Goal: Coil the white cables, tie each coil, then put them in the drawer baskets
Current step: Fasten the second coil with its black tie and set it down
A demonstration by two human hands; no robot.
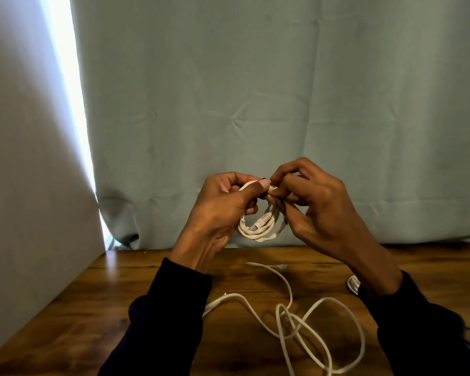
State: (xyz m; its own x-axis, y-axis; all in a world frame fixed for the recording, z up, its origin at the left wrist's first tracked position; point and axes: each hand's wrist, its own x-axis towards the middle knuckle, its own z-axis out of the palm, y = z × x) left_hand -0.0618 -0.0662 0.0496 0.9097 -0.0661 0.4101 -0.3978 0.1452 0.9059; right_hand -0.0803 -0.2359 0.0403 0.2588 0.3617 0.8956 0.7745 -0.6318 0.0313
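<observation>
**Head view: tying off the first coil**

Head view shows my two hands raised above the wooden table point(147, 289), meeting at the top of a small white coil point(258, 229). My left hand point(220, 210) grips the coil's upper edge, thumb pressed across the strands. My right hand point(310, 202) pinches a thin dark tie point(282, 210) right beside that thumb; the tie runs down the coil's right side. One plug point(261, 221) hangs inside the loop, below my fingers.

To do this well, I think the left thumb must keep all the turns stacked so none slips while the right hand winds the tie round them. I should pull the tie snug, close against my left thumb, and twist or knot it there. How far the tie is already wrapped I cannot tell; my fingers hide it.

Below and nearer my wrists, a loose cable point(304, 321) sprawls uncoiled on the table. No drawer baskets are in sight.
</observation>
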